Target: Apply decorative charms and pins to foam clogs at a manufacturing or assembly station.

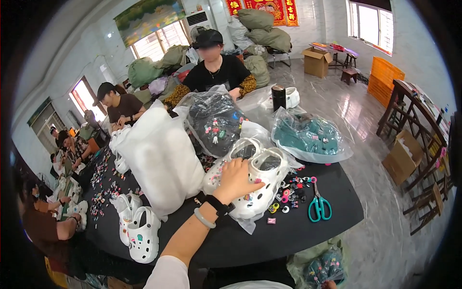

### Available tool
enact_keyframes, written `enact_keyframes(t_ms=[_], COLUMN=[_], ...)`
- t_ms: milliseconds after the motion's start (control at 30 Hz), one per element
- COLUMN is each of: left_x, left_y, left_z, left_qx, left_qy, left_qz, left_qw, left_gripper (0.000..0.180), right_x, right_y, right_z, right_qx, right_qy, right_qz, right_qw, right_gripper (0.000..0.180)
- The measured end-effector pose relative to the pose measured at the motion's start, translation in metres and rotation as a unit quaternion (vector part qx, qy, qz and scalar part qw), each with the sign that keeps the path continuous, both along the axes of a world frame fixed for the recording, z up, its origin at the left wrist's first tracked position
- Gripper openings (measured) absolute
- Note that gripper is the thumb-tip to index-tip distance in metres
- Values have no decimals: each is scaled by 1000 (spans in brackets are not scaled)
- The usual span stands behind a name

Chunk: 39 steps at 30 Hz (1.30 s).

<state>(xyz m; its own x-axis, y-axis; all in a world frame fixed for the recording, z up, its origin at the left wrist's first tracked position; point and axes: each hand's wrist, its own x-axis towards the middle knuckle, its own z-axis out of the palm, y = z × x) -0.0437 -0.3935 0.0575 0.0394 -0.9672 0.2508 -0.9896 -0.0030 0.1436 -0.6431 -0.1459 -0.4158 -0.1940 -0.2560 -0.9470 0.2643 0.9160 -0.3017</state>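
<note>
My left hand (pixel 236 181), with a dark watch and a pale bangle on its wrist, lies over a pair of white clogs (pixel 262 202) on clear plastic. Its fingers are spread and the thumb is apart, touching the clogs. Colourful charms sit in the clogs. At the lower edge, a small part of my right hand (pixel 329 285) shows beside a clear bag of dark teal clogs (pixel 323 268) below the table; its grip is cut off. Teal-handled scissors (pixel 319 207) and loose shoe charms (pixel 288 193) lie to the right of the white clogs.
On the black table (pixel 202 248) stand a tall white bag (pixel 161 159), another white clog pair (pixel 143 236), bagged black clogs (pixel 211 118) and bagged green clogs (pixel 310 137). A black tumbler (pixel 278 98) stands farther back. Co-workers sit across and along the left side.
</note>
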Motion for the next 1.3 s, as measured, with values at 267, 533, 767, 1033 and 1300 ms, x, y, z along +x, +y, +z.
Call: enact_keyframes(t_ms=[267,533,767,1033,1300], left_x=[3,22,36,21,-15], left_y=[24,29,25,-105,-187], left_z=[-16,-20,35,97,66], left_qx=[-58,-87,-224,-256,-23], left_qy=[-21,101,184,173,33], left_qz=[-62,-89,-155,-266,-211], left_qw=[996,987,944,913,977], left_gripper=[83,62,61,51,47], right_x=[8,-1,15,14,10], right_y=[-8,0,3,-1,2], right_z=[13,9,27,28,16], right_qx=[-23,-30,-64,-4,16], right_qy=[20,36,77,44,37], right_qz=[57,86,99,95,72], right_qw=[998,995,990,995,997], right_gripper=[36,35,35,37,38])
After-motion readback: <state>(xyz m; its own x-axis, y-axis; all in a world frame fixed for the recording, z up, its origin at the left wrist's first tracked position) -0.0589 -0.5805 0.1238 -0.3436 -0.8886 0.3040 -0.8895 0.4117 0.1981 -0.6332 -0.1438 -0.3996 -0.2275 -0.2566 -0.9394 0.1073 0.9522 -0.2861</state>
